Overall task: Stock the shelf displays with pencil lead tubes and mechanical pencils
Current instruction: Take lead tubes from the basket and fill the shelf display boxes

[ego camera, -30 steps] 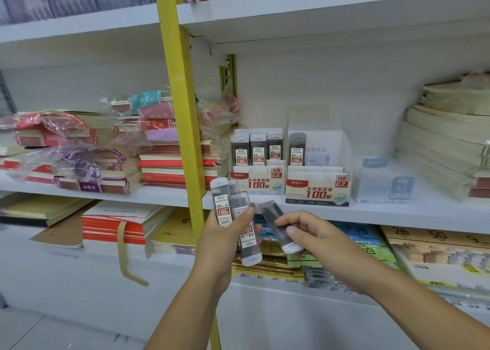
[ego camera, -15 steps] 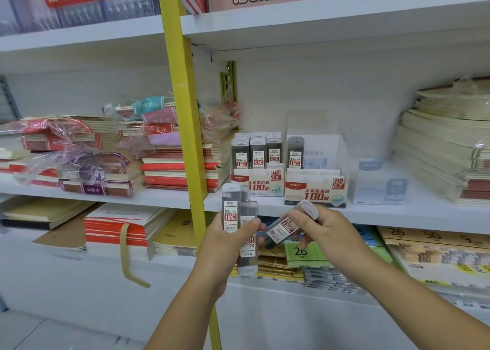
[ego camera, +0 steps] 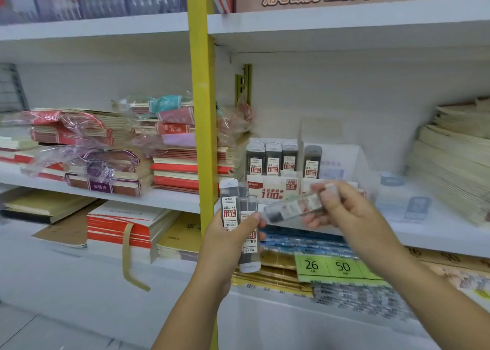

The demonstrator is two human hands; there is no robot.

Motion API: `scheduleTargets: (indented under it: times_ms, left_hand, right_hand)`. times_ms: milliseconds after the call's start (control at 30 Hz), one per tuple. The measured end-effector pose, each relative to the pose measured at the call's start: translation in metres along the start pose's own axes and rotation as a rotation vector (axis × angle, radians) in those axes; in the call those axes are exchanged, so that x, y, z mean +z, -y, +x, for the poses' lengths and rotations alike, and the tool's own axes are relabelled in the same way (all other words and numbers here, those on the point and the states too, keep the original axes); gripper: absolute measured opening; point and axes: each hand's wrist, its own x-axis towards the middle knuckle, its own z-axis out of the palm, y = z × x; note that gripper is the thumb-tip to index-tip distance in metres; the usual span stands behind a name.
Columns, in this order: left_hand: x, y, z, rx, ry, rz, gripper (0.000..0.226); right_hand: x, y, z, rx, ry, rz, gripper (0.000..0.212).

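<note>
My left hand (ego camera: pixel 225 241) grips a small bunch of grey pencil lead tubes (ego camera: pixel 230 206) with red and white labels, held roughly upright in front of the yellow post. My right hand (ego camera: pixel 342 206) pinches a single lead tube (ego camera: pixel 291 209), tilted nearly sideways and blurred, just right of the bunch. On the middle shelf behind them stands the 0.5 display box (ego camera: pixel 273 188) with a row of tubes (ego camera: pixel 273 158) in it. Beside it the 0.7 display box (ego camera: pixel 342 161) holds one tube (ego camera: pixel 312 161); my right hand covers part of its front.
A yellow upright post (ego camera: pixel 202 111) divides the shelving. Wrapped notebook stacks (ego camera: pixel 100 153) fill the left shelf, and cream paper stacks (ego camera: pixel 456 158) sit at the right. A clear box (ego camera: pixel 405 201) stands right of the displays. Price tags (ego camera: pixel 328 266) and packets lie on the lower shelf.
My right hand has lifted its single tube up and to the right, towards the display boxes, turning it nearly sideways. My left hand has kept its bunch in place.
</note>
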Motion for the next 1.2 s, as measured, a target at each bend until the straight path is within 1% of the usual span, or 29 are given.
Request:
scheduleTargets:
  times_ms: [67,133,167,233,300,367,433,500,533,600,633,700,800,867,900,967,1033,1100,1200]
  left_hand:
    - [-0.002,-0.004,0.007,0.005,-0.028,-0.064,0.022]
    - [-0.004,-0.006,0.014,0.013,-0.038,-0.105,0.023]
    - [-0.005,-0.006,0.017,0.017,-0.037,-0.116,0.023]
    - [-0.006,-0.005,0.021,0.02,-0.042,-0.122,0.022]
    - [-0.008,-0.002,0.026,0.021,-0.043,-0.108,0.022]
    - [-0.011,0.0,0.03,0.028,-0.04,-0.081,0.022]
    - [-0.014,0.002,0.034,0.033,-0.035,-0.066,0.021]
    - [-0.018,0.003,0.036,0.038,-0.027,-0.068,0.022]
    - [-0.019,0.003,0.037,0.04,-0.023,-0.071,0.023]
    - [-0.02,0.004,0.037,0.04,-0.01,-0.073,0.024]
    - [-0.019,0.005,0.037,0.039,-0.002,-0.068,0.024]
    - [-0.017,0.004,0.035,0.036,0.017,-0.051,0.022]
    - [-0.015,0.004,0.031,0.032,0.049,-0.016,0.022]
    - [-0.013,0.003,0.028,0.027,0.079,0.001,0.019]
    - [-0.011,0.003,0.025,0.02,0.095,0.007,0.016]
    - [-0.008,0.002,0.02,0.011,0.126,0.021,0.01]
    - [-0.002,0.001,0.014,0.012,0.168,0.048,0.011]
    - [0.005,0.001,0.006,0.003,0.221,0.068,0.016]
    - [0.014,0.007,-0.002,-0.02,0.269,0.117,0.02]
  right_hand:
    - [-0.008,0.018,0.025,-0.127,-0.113,-0.055,0.011]
    - [-0.012,0.033,0.055,-0.235,-0.189,-0.171,0.016]
    - [-0.013,0.039,0.07,-0.275,-0.198,-0.243,0.019]
    - [-0.01,0.049,0.097,-0.316,-0.156,-0.41,0.023]
    - [-0.005,0.05,0.117,-0.292,-0.046,-0.574,0.017]
    - [0.001,0.045,0.131,-0.254,0.061,-0.641,0.012]
    - [0.007,0.04,0.139,-0.26,0.106,-0.649,0.017]
    - [0.013,0.036,0.146,-0.303,0.106,-0.739,0.019]
    - [0.016,0.033,0.149,-0.338,0.097,-0.837,0.02]
    - [0.024,0.024,0.15,-0.39,0.077,-1.06,0.028]
    - [0.027,0.019,0.149,-0.381,0.069,-1.125,0.033]
    - [0.029,0.011,0.144,-0.339,0.057,-1.153,0.039]
    - [0.026,0.011,0.125,-0.335,-0.017,-1.086,0.045]
    - [0.022,0.014,0.1,-0.362,-0.111,-0.866,0.037]
    - [0.021,0.014,0.082,-0.333,-0.114,-0.71,0.032]
    - [0.025,0.01,0.049,-0.187,0.003,-0.443,0.023]
    - [0.031,0.001,0.027,-0.051,0.118,-0.296,0.016]
    - [0.033,-0.01,0.015,0.037,0.133,-0.176,0.012]
    - [0.03,-0.022,0.005,0.129,0.092,-0.063,0.005]
